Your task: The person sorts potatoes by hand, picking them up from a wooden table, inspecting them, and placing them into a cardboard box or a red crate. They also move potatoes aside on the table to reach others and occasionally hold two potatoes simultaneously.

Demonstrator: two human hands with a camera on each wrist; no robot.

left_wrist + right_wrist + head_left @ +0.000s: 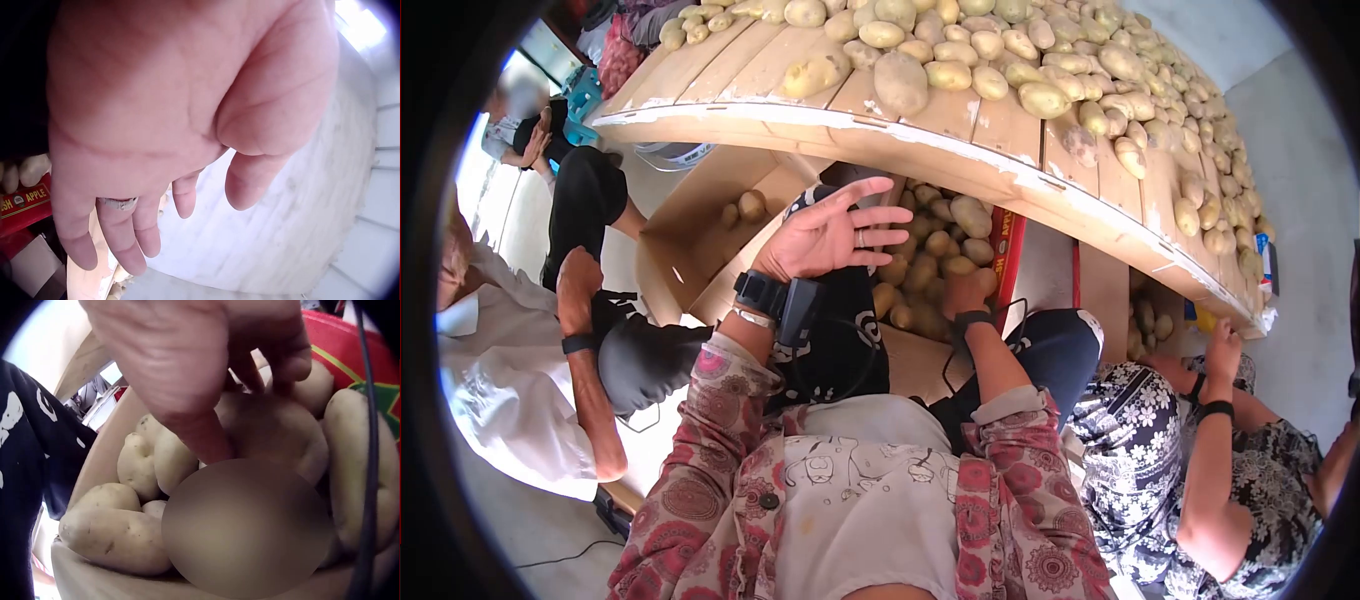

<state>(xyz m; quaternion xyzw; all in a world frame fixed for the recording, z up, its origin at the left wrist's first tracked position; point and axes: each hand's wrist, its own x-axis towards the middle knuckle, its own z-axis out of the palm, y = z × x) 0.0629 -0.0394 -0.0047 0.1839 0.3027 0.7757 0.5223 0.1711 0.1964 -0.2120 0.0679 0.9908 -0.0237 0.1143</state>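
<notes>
My left hand is raised in front of the box, fingers spread and nothing in it; the left wrist view shows the palm with a ring on one finger. My right hand is down among the potatoes in a red-edged box. In the right wrist view, thumb and bent fingers of that hand are round a large potato. Other potatoes lie around it, and a blurred oval hides the part in front.
A wooden table heaped with potatoes stands ahead, its edge above the boxes. At left is a cardboard box with a few potatoes. People sit on both sides, one in a white shirt, another in floral clothing.
</notes>
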